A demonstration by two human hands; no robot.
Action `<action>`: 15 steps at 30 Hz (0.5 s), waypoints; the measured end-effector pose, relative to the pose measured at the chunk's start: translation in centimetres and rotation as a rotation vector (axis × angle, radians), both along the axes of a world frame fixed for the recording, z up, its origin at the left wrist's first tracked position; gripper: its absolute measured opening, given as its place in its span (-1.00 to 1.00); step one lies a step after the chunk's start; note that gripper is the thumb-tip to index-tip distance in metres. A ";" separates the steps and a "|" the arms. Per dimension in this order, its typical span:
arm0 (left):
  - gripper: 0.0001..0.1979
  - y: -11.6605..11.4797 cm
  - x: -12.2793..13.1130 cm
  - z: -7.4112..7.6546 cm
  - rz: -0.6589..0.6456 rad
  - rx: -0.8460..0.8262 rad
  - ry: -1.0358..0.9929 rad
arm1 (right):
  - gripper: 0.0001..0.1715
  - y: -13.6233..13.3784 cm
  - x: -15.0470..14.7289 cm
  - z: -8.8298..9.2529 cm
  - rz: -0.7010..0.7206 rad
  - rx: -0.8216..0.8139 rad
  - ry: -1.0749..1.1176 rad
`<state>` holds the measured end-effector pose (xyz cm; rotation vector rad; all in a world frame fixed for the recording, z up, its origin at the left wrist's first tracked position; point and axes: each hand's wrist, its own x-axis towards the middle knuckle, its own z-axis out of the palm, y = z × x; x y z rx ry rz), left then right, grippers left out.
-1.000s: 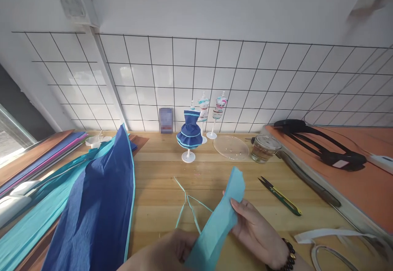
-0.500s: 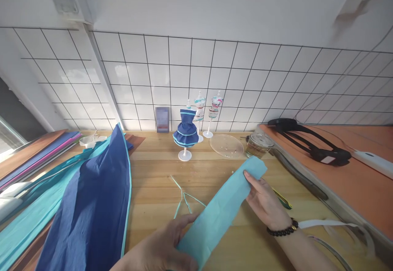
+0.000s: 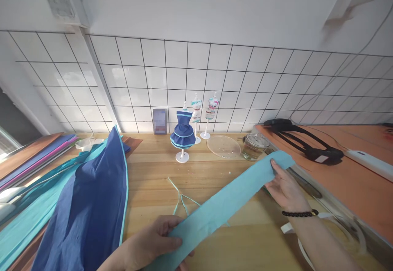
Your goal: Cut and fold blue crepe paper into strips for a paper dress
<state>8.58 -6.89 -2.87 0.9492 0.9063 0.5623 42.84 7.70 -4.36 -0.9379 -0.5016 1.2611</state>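
A long light-blue strip of crepe paper (image 3: 225, 203) stretches slantwise between my two hands above the wooden table. My left hand (image 3: 153, 242) pinches its lower end, thumb on top and fingers beneath. Near the upper right end, my right hand (image 3: 285, 185) grips the strip with the thumb over it; a black bead bracelet circles that wrist. Thin light-blue cut-off slivers (image 3: 181, 197) lie on the table just behind the strip. Farther back stands a miniature dress form in a navy dress (image 3: 183, 129) with light-blue trim.
Large navy paper (image 3: 89, 197) and turquoise sheets (image 3: 33, 222) cover the left side. Two small bare dress forms (image 3: 211, 109), a clear round lid (image 3: 223, 147) and a glass jar (image 3: 254, 145) stand or lie at the back. A black headset-like strap (image 3: 307, 140) rests on the orange surface at right.
My right hand has moved right and slightly outward, drawing the light-blue strip longer and flatter between my hands. My left hand still holds the lower end, a little farther left.
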 end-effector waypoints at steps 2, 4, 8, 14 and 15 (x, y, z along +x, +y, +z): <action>-0.76 0.1 -0.5 0.1 -0.008 0.019 -0.031 | -0.70 0.3 0.5 -0.1 -0.010 0.011 0.007; -0.73 0.3 -1.1 0.2 0.008 0.053 -0.030 | -0.70 0.4 0.8 -0.1 -0.017 0.026 0.014; -0.74 0.9 -2.1 0.1 0.162 0.208 0.159 | -0.70 0.4 1.0 0.1 -0.003 0.047 0.011; -0.80 2.0 -4.7 -0.2 0.630 0.515 0.582 | -0.80 0.1 1.1 0.0 0.139 0.072 -0.080; -0.79 2.2 -5.2 -0.1 0.732 0.500 0.572 | -0.82 0.1 1.0 -0.1 0.177 0.075 -0.111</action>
